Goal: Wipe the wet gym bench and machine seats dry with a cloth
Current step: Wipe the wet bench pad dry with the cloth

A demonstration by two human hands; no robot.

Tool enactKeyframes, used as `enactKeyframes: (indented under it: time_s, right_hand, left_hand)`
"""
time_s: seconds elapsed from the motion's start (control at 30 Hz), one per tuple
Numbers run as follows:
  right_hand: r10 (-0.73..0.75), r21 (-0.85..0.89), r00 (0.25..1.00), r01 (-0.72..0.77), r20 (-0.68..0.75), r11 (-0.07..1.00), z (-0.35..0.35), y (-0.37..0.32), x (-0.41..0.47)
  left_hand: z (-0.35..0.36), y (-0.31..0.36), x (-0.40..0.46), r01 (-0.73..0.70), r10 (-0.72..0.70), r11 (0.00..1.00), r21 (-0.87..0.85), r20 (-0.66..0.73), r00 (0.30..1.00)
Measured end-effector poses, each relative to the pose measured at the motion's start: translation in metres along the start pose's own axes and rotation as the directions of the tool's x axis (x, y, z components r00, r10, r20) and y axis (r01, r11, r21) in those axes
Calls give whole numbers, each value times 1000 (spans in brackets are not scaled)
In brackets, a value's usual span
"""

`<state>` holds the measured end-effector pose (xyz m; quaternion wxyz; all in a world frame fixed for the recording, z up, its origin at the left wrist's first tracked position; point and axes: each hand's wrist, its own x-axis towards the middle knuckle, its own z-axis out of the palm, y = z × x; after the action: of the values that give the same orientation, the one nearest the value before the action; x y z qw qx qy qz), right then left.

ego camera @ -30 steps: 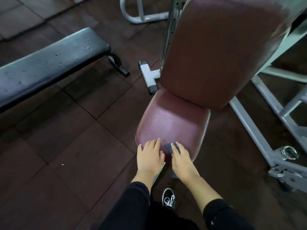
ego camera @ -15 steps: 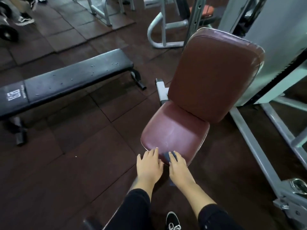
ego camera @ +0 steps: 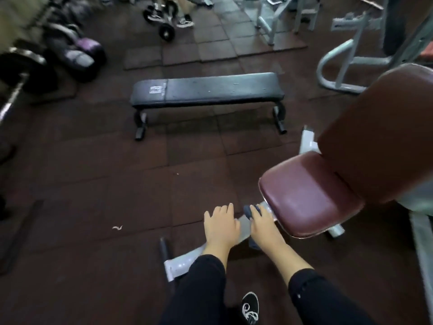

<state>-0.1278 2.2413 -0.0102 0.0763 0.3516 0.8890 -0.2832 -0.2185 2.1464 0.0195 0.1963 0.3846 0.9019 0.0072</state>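
Both hands now off the seat point(ego camera: 309, 193): left hand point(ego camera: 221, 227) flat, right hand point(ego camera: 262, 225) seemingly gripping cloth point(ego camera: 248, 211).

maroon seat point(ego camera: 307, 198), black bench point(ego camera: 208, 90), dark-blue cloth point(ego camera: 251, 211)

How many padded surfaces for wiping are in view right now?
3: the black bench across the floor, the maroon seat by the hands, and its backrest at right. Others may be out of frame.

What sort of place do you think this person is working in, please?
Most likely a gym: a black flat bench stands on dark rubber floor tiles, a maroon padded machine seat sits at the right, and weight plates lie at the left.
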Motion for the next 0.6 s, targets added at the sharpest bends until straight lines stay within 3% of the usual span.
enactKeyframes:
  time_s: [0.3, 0.6]
  right_hand:
    - [-305, -79, 949, 311, 82, 947, 56, -133, -17]
    - [-421, -83, 880, 447, 222, 891, 164, -290, -82]
  left_hand:
    - [-11, -125, -80, 268, -277, 955, -125, -62, 959]
    - [-11, -298, -194, 426, -433, 896, -128, -39, 900]
